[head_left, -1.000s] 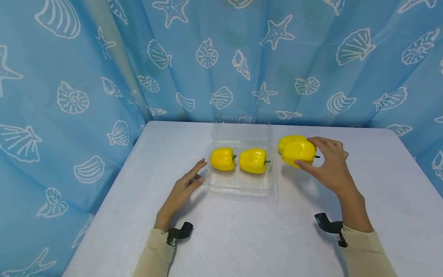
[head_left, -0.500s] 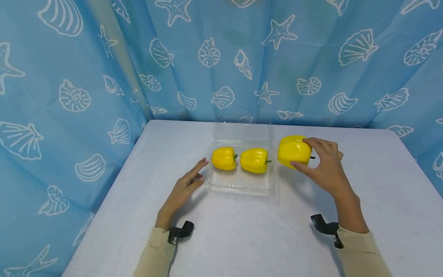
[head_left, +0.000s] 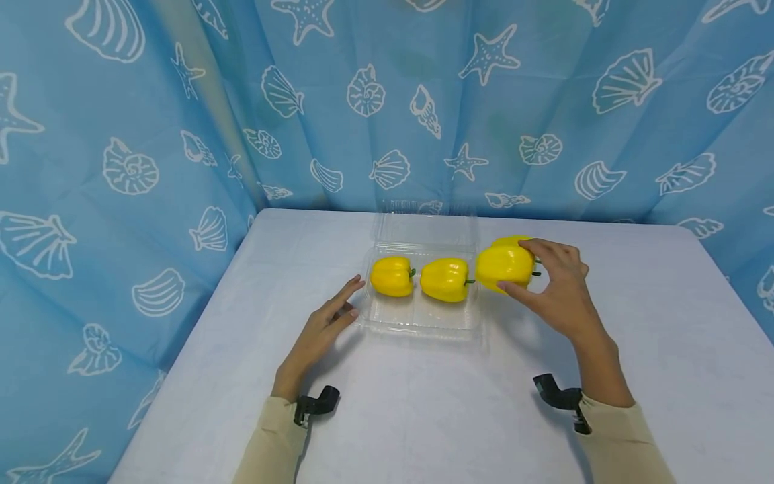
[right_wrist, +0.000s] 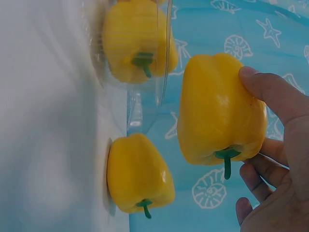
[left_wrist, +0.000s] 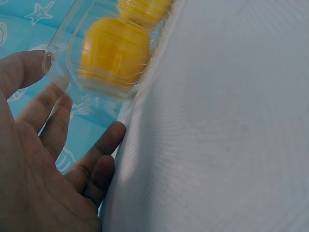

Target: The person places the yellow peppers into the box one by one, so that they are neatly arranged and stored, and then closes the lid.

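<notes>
On a white-covered table (head_left: 417,410), a clear plastic container (head_left: 417,328) sat toward the far edge, its lid (head_left: 426,230) laid back on the far side. Inside lay two glossy yellow bell peppers side by side: a left pepper (head_left: 392,276) and a right pepper (head_left: 444,279), each on its side with its green stem pointing right.

Just right of the container, a person's right hand (head_left: 562,292) held a third yellow pepper (head_left: 503,267) up off the table, its grip closed around the fruit, thumb on the near side and fingers on the far side; that stem pointed right as well. Beyond it, mostly hidden from the head view, a fourth yellow pepper (right_wrist: 140,175) rested on the table.

At the container's left edge was the left hand (head_left: 320,329), its grip loose and holding nothing, fingers extended toward the clear rim.

Both forearms wore beige sleeves (head_left: 625,440), with a black mount (head_left: 317,402) at each wrist. Behind the table hung a blue curtain (head_left: 338,60) printed with white seashells and starfish.
</notes>
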{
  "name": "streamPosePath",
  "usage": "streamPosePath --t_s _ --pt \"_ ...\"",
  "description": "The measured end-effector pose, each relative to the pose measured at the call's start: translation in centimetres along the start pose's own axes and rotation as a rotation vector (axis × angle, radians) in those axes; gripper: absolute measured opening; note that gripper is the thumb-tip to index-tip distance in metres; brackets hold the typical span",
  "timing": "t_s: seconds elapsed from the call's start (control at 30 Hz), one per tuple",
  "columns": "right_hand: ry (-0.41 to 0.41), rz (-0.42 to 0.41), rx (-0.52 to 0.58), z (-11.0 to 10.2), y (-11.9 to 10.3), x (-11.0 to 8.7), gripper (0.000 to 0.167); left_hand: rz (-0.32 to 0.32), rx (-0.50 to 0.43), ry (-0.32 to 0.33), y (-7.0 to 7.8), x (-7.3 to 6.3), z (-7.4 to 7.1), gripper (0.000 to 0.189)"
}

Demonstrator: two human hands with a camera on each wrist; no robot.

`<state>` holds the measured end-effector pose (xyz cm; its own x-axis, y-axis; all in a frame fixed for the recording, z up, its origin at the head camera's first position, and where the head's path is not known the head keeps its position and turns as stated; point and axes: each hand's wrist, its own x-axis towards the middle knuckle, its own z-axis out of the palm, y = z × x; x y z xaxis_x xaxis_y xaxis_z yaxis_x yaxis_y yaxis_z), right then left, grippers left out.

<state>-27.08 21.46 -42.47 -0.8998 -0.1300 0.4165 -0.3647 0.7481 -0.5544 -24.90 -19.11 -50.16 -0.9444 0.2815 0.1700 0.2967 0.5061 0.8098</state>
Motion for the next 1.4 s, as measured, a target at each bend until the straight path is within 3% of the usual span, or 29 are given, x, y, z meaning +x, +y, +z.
streamPosePath --t_s 0.83,1.4 --pt "-0.017 -0.098 0.07 2.5 -2.3 0.4 0.072 0.015 0.007 0.007 0.0 0.0 -0.1 0.052" --pt "-0.04 -0.083 0.062 3.8 -3.4 0.5 0.072 0.017 0.009 0.008 -0.4 0.1 0.1 0.051"
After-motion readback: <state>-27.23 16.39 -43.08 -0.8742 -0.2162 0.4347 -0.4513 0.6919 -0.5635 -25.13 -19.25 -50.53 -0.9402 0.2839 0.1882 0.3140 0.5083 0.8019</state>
